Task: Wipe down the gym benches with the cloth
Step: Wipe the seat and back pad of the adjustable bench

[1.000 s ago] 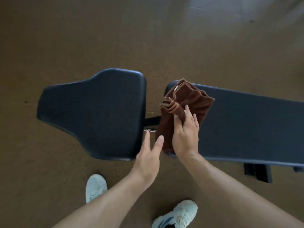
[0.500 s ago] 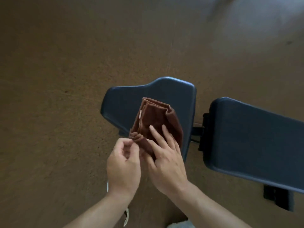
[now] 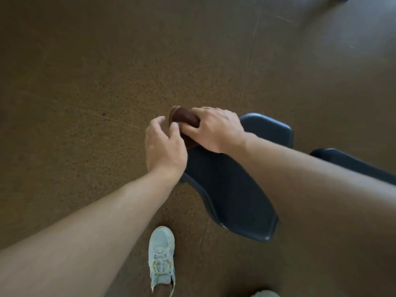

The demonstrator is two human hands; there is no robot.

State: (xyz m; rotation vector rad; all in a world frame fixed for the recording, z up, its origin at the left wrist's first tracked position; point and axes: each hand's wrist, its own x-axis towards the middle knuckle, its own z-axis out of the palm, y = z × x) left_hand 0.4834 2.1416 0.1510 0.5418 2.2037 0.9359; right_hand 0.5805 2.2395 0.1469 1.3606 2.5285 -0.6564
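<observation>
A speckled brown rubber floor [image 3: 90, 86] fills nearly everything around the person, with a thin seam running down it from about 12 o'clock toward the middle. Against it, from the centre out toward 4 o'clock, sits the bench seat pad [image 3: 231, 189], dark navy and padded, its narrow end up near the hands and its broad end down at 5 o'clock. Just past it at 3 o'clock the end of the bench back pad [image 3: 351, 163] shows, a small gap apart from the seat pad, most of it hidden behind the right forearm.

Both bare forearms reach in from the bottom, the left from 8 o'clock and the right from 4 o'clock. The right hand [image 3: 216, 129] lies over the narrow end of the seat pad, its fingers curled round a bunched brown cloth [image 3: 182, 118] and gripping it. The cloth is rolled up tight, sitting at the far tip of the seat pad, right at the middle of the scene. The left hand [image 3: 165, 146] is just beside it at 9 o'clock, fingers loosely bent, fingertips touching the cloth's near edge; whether they pinch it cannot be told.

Down at 6 o'clock stands a pale lace-up trainer [image 3: 161, 258] on the floor, and the toe of a second trainer [image 3: 265, 293] peeks in at the bottom edge.
</observation>
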